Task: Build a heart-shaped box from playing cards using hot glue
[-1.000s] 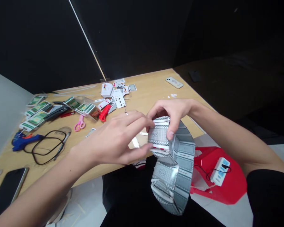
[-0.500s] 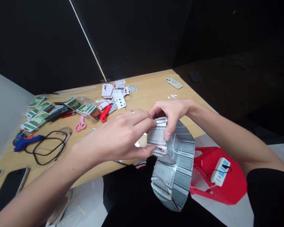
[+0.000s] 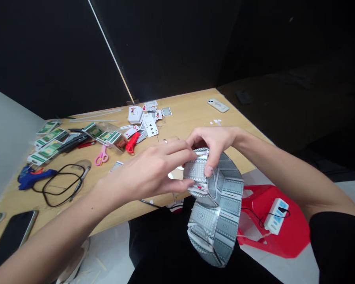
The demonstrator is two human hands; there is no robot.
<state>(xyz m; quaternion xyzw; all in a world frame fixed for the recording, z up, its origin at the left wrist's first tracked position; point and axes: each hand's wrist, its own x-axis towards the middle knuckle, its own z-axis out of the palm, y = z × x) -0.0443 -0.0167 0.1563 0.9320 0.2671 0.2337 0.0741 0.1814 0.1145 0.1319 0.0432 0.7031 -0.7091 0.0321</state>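
Grey-backed playing cards joined into a curved ring [image 3: 217,209] hang in front of the person's lap, just off the near edge of the wooden table [image 3: 189,114]. Both hands are closed on the ring's top: the right hand [image 3: 214,144] pinches the upper cards between thumb and fingers, and the left hand [image 3: 149,173] presses fingertips and thumb against the ring's left side. Beyond the ring on the table lie loose playing cards [image 3: 144,118], pink scissors [image 3: 101,154] to their left, a blue glue gun [image 3: 32,177] with a black cord [image 3: 62,185], and a white phone [image 3: 218,105] near the far edge. Right of the ring, below the table, a white power strip [image 3: 276,216] rests on a red stool [image 3: 284,232].
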